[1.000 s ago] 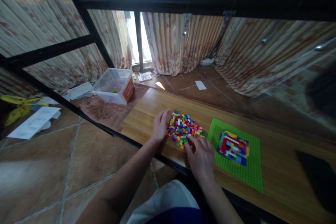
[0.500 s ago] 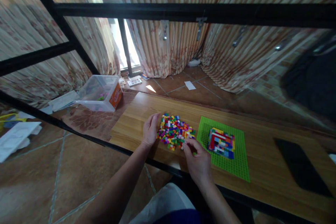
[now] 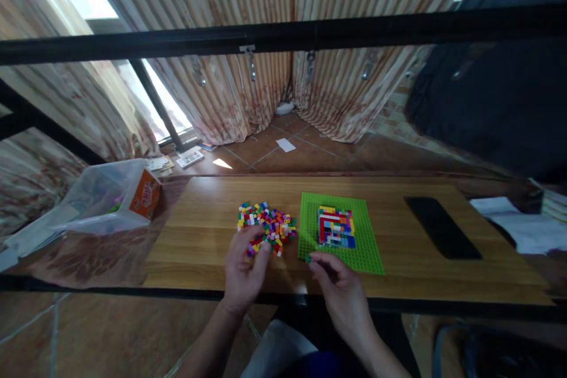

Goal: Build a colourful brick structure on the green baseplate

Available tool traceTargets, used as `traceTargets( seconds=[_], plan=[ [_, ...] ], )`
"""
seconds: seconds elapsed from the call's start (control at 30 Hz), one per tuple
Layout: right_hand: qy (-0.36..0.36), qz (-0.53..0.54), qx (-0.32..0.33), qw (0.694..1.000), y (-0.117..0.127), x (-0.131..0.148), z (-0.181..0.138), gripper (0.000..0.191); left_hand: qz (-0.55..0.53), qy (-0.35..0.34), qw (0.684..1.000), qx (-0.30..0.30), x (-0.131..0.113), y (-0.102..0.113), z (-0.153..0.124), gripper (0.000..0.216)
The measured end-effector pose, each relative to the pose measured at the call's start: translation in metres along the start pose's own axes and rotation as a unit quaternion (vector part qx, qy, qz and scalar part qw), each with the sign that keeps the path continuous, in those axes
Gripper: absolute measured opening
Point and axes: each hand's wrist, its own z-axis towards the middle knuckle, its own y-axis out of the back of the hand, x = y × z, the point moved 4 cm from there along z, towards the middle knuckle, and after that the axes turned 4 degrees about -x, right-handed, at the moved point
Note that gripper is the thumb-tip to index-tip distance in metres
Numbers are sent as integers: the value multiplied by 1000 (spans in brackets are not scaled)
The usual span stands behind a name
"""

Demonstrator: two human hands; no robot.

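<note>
Between the thumb and forefinger of my right hand (image 3: pixel 339 283) is a small green toy brick (image 3: pixel 308 258), near the front left corner of the green baseplate (image 3: pixel 370 254). A block of multicoloured bricks (image 3: pixel 336 227), roughly rectangular, is built up on that plate. My left hand (image 3: pixel 243 266) is at the near side of a loose pile of small coloured bricks (image 3: pixel 277 224), its thumb and fingers apart and partly covering the pile. I see nothing held in it.
A wooden table (image 3: pixel 195 236) carries everything, with a flat black panel (image 3: pixel 443 227) towards its right end. On the floor at left stands a clear plastic box (image 3: pixel 106 189) with an orange label. A black metal bar (image 3: pixel 274 38) crosses above the table's far side.
My right hand has left the pile and come to the baseplate's near corner with the green brick. My left hand has shifted to the pile's near side, and the view has turned right.
</note>
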Motion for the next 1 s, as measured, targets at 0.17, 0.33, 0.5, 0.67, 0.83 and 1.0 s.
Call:
traceTargets(
  seconds=[0.17, 0.33, 0.5, 0.67, 0.83, 1.0],
  plan=[
    [2, 37, 25, 999, -1, 11, -7, 23, -120, 66, 976, 168, -42, -39, -31, 16],
    [-2, 59, 27, 998, 6, 10, -9, 19, -206, 198, 942, 178, -42, -53, -34, 7],
    [-22, 107, 49, 993, 12, 6, -10, 16, -262, 276, 905, 188, -43, -60, -38, 11],
    [-27, 126, 32, 991, 22, 1, -10, 19, -282, 323, 884, 187, -39, -65, -42, 16],
    [53, -10, -35, 998, 49, -3, 8, 27, -231, 325, 897, 192, -29, -67, -44, 19],
    [172, -157, -90, 968, 66, 3, 35, 24, -137, 264, 932, 210, -24, -66, -48, 15]
  ],
)
